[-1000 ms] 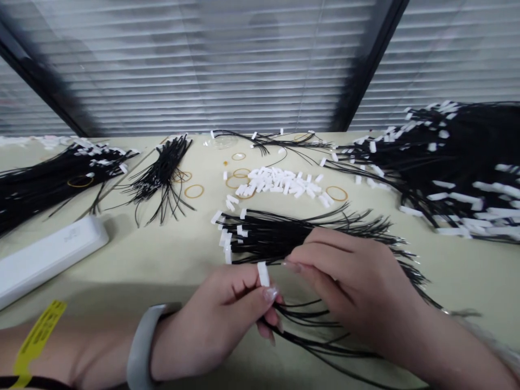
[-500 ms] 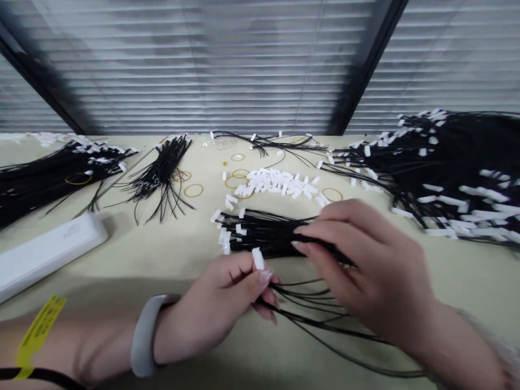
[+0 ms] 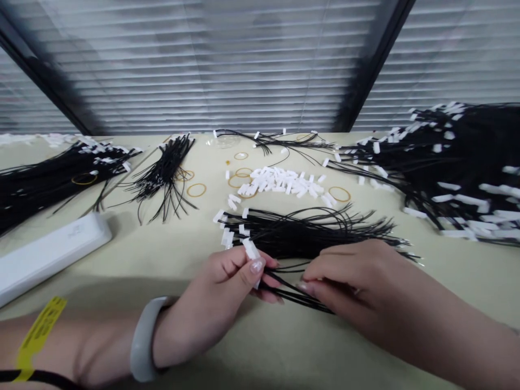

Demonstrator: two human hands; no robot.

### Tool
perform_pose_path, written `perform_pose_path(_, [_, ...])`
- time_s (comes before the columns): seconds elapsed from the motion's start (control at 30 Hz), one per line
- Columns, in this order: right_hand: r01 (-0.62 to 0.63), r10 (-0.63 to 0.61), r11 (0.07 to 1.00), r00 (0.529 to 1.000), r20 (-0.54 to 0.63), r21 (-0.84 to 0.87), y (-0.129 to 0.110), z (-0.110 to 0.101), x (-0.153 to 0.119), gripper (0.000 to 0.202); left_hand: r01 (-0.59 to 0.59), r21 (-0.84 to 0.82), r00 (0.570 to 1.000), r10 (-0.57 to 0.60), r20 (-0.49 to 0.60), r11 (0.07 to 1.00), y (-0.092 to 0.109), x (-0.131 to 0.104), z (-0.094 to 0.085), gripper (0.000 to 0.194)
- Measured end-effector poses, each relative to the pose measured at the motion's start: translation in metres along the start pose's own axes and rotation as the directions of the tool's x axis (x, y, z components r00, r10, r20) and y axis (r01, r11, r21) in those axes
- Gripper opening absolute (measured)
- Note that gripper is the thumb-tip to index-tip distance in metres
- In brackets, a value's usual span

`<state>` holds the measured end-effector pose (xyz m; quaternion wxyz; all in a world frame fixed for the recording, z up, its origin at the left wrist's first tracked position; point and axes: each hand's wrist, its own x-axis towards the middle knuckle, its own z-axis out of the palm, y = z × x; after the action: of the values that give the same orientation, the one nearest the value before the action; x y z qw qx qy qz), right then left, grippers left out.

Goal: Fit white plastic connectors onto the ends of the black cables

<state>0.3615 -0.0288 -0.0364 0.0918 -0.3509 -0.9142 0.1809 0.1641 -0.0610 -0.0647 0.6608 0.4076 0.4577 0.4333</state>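
My left hand (image 3: 227, 287) pinches several black wires near their white connector ends (image 3: 251, 249), thumb on top. My right hand (image 3: 357, 287) closes its fingers round the same black wires (image 3: 294, 294), a short way right of the left hand. Just beyond both hands a thick bundle of black wires (image 3: 300, 233) lies across the table, its white connectors at the left and loose tips at the right. Behind that bundle is a heap of small loose white connectors (image 3: 280, 181).
Black wires with white ends pile up at the right (image 3: 467, 157) and left (image 3: 44, 173). A smaller wire bundle (image 3: 162, 168) stands out at back left, near rubber bands (image 3: 196, 189). A white oblong device (image 3: 52, 252) lies at the left. Window blinds rise behind the table.
My right hand has left the bundle lying on the table, come down toward me and closed on the wires held by my left hand. The lying bundle's right end now shows.
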Motion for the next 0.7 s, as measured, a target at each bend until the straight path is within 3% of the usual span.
perform_pose_path(0.17, [-0.020,0.015,0.996,0.998,0.056,0.084,-0.005,0.001,0.002,0.025,-0.029,0.045,0.999,0.029,0.015,0.999,-0.002,0.000,-0.001,0.020])
perform_pose_path(0.37, [-0.016,0.014,0.980,1.000,0.011,0.199,-0.008,0.002,0.002,0.021,-0.025,0.038,0.999,0.024,0.025,0.999,-0.002,-0.001,-0.001,0.020])
perform_pose_path(0.57, [0.001,-0.006,0.979,1.000,0.021,0.203,-0.012,0.004,0.003,0.023,-0.047,0.107,0.999,0.046,0.012,0.993,-0.004,-0.001,-0.002,0.022])
perform_pose_path(0.7, [0.001,-0.002,0.994,1.000,0.007,0.113,-0.011,0.006,0.003,0.026,-0.028,0.083,1.000,0.026,0.016,0.996,-0.001,-0.001,0.000,0.024])
